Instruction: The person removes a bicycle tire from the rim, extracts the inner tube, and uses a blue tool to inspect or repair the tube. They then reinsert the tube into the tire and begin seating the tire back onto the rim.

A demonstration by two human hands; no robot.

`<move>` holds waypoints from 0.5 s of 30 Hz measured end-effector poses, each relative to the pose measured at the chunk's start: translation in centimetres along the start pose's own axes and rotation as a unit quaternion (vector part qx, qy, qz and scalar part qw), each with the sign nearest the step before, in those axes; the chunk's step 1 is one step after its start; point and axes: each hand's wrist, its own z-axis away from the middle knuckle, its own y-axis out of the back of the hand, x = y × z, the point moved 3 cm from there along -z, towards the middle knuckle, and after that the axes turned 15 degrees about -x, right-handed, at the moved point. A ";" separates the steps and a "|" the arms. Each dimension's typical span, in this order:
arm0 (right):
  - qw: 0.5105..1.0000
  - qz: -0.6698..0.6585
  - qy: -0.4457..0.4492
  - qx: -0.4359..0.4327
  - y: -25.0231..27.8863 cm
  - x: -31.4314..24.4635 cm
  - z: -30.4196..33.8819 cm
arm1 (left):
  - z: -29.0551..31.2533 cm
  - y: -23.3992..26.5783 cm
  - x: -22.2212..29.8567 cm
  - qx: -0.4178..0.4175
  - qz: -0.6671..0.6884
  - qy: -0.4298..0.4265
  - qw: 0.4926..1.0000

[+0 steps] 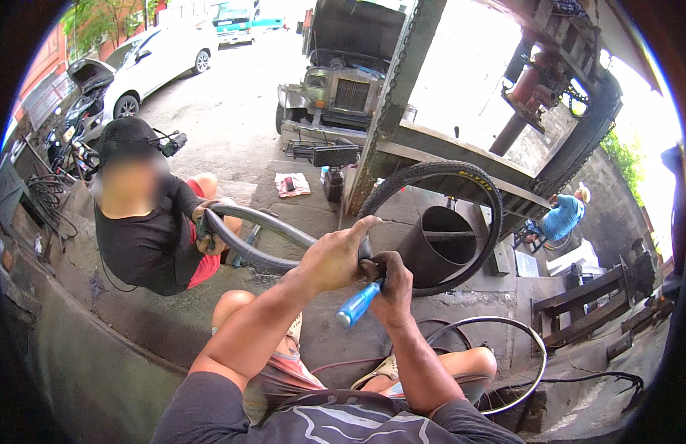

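A grey-black inner tube (265, 260) runs in a long loop from the co-worker's gloved hands to mine. My left hand (332, 259) is closed around its near end, with one finger stretched along the top. Right beside it, my right hand (392, 287) is closed on a screwdriver (360, 302). Its translucent blue handle sticks out toward me, and its shaft is hidden by my fingers. Both hands almost touch at the tube's end. Just beyond them a knobbly black bicycle tire (496, 214) stands around a dark metal cylinder (438, 244).
A co-worker (147, 222) in black sits close on the left. A bare wheel rim (539, 355) lies at my right knee. A steel press frame (469, 148) rises ahead. Farther off are a truck (343, 92), a white car (154, 63) and a person in blue (565, 218).
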 end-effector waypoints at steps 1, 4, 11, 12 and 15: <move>0.999 0.016 0.032 0.008 0.1 0.1 -0.3 | 0.0 0.4 0.4 -0.005 0.006 -0.004 1.000; 0.997 0.000 0.080 0.009 1.2 -0.7 -0.9 | 0.6 1.2 0.5 -0.029 0.010 -0.045 0.999; 0.993 0.024 0.083 0.077 4.1 -0.6 -2.4 | 2.6 3.4 -6.2 -0.057 -0.232 0.071 0.968; 0.992 0.029 0.084 0.085 4.0 -0.3 -2.6 | 2.1 4.2 -6.6 -0.069 -0.173 0.074 0.980; 0.993 -0.048 0.036 0.101 3.0 1.2 -2.4 | 2.5 4.4 -6.5 -0.037 -0.132 0.074 0.988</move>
